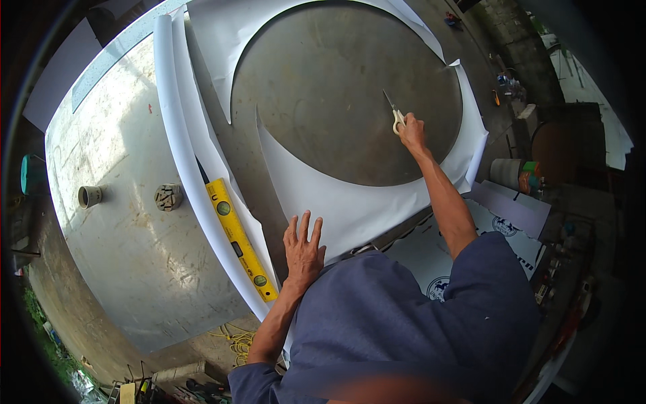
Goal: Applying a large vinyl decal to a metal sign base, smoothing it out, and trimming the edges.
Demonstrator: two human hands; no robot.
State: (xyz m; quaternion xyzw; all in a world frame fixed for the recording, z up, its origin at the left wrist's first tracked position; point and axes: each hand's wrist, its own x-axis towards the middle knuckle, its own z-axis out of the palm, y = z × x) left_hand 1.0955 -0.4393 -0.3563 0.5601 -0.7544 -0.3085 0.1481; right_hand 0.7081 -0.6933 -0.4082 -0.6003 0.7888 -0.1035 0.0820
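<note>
My right hand (412, 132) grips a pair of scissors with cream handles (398, 123), the blades pointing away from me over the bare grey metal tabletop (336, 87). A white paper sheet (330, 202) with a large round opening lies around that spot, and the metal shows through it. The sheet is cut through on its left side, leaving a pointed end. Fingers spread, my left hand (306, 252) is over the sheet's near left edge and holds nothing. Left of it, a yellow spirit level (241, 239) lies on the margin of a long white paper roll (176, 128).
On the metal surface at left stand a small cup (89, 196) and a round pot holding small pieces (168, 197). Printed boards (471, 236) lie beneath my right arm. A coiled yellow cord (240, 342) is on the floor, and buckets (506, 173) stand at right.
</note>
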